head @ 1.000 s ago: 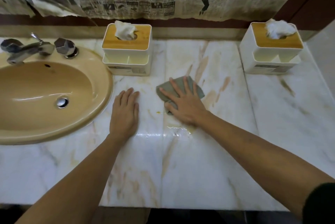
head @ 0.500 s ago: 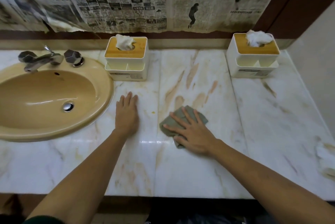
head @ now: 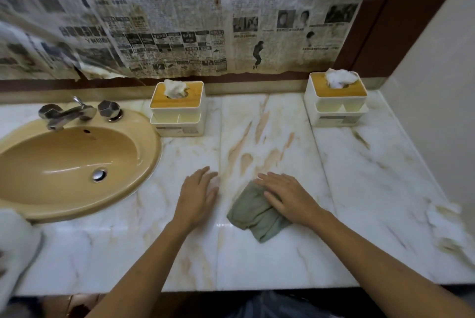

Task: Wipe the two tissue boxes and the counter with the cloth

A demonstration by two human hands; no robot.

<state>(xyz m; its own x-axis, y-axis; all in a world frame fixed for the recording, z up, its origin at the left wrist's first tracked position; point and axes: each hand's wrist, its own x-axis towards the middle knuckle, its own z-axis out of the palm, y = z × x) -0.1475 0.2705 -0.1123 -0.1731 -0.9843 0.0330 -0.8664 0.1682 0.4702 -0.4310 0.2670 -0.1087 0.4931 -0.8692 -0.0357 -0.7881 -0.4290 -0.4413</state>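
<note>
Marble counter [head: 270, 261], veined, front edge cut off below. Right hand [head: 288, 195] flat, fingers straight, pressing grey-green cloth [head: 253, 212], partly hidden beneath it. Left hand [head: 196, 195] flat on marble beside. Left tissue box [head: 177, 109], right tissue box [head: 335, 100] at back wall. Sink [head: 74, 163] cropped left.

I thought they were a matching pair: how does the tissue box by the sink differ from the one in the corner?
The tissue box by the sink shows a cream, limp tissue; the corner tissue box shows a whiter, fluffier tuft. The first stands beside the basin, the second near the side wall. Both have white bodies, wood-coloured lids and front compartments.
</note>
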